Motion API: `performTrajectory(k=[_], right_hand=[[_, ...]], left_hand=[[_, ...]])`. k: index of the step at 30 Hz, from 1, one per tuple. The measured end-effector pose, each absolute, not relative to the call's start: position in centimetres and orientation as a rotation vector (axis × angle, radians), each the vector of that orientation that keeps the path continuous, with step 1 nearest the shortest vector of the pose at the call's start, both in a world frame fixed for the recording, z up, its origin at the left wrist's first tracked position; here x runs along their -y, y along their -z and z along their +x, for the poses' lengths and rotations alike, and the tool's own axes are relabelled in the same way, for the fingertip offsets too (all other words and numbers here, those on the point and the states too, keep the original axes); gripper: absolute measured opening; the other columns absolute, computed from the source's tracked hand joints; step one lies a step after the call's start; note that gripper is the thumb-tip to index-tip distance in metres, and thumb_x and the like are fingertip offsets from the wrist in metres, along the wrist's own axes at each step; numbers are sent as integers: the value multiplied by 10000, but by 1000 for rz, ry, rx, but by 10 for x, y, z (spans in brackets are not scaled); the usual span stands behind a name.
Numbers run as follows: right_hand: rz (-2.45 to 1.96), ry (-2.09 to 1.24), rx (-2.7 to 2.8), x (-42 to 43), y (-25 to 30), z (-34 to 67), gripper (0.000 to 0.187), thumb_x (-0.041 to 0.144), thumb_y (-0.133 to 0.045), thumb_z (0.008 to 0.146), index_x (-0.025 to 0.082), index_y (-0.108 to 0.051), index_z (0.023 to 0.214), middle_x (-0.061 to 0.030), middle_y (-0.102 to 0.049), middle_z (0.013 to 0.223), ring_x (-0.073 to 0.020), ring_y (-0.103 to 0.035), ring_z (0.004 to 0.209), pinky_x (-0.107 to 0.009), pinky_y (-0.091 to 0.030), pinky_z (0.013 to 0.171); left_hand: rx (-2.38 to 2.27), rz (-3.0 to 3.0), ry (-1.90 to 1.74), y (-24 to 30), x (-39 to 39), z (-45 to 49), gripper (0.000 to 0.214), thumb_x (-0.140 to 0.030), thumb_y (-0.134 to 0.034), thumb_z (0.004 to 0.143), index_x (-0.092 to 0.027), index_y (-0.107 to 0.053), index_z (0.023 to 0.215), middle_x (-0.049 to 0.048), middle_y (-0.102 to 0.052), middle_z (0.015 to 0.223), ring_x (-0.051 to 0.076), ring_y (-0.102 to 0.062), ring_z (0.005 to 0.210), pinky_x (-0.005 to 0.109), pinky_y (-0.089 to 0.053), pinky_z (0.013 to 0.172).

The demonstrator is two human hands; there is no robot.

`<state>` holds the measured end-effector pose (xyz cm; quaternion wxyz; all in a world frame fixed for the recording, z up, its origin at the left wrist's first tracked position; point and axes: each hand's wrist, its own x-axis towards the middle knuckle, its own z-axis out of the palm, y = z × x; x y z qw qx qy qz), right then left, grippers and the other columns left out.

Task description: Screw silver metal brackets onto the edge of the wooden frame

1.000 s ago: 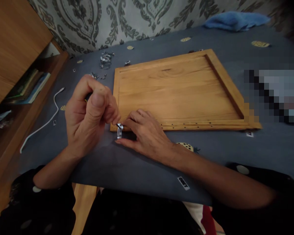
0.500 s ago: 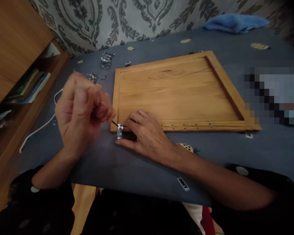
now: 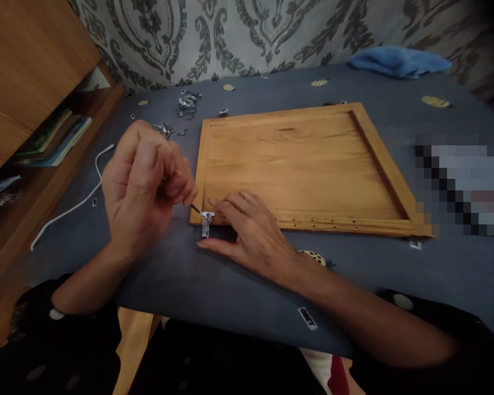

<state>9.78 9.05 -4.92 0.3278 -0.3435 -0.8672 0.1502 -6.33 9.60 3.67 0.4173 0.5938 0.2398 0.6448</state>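
My left hand (image 3: 148, 189) is a closed fist around a screwdriver (image 3: 195, 208). Only the thin dark shaft shows, slanting down to the hinge; the handle is hidden in the fist. The silvery metal cabinet hinge (image 3: 207, 220) sits at the near left corner of a wooden door panel (image 3: 288, 159), with its arm hanging over the near edge. My right hand (image 3: 257, 233) rests over that edge, its index finger and thumb on either side of the hinge, steadying it. Its other fingers lie on the panel's frame. Small dark holes run along the near frame strip.
Loose metal hinges (image 3: 187, 104) and small screws (image 3: 183, 131) lie beyond the left hand. A white cable (image 3: 68, 211) curves at the left beside a shelf with books (image 3: 57, 140). A blue cloth (image 3: 399, 61) lies at the back right. A pixelated object (image 3: 465, 186) is at the right.
The view has shifted slightly, so the panel and hinge sit a little lower and further right. My left hand keeps the screwdriver at the hinge; my right hand stays beside it.
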Motion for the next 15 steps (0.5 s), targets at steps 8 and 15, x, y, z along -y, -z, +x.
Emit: performTrajectory(k=[8,15], right_hand=[[-944,-690,1739,-92,37,105,242,232,-475,1027,178,-669,1161,-37,-705,907,-157,-669,851,-316,-535,767],[-971,-673,1777,-97,40,107,202,220,-527,998,172,-689,1108,-30,-709,873,-149,-675,821,-314,-558,757]], left_hand=[[-702,1451,-1642,-34,-112,-80,364,-411,-682,961,-204,-508,717,-61,-360,581,77,-365,452,196,-382,459],[-712,1286,-1656,-27,-125,-87,366,-427,-641,983,-206,-501,727,-58,-391,571,85,-403,469,210,-398,480]])
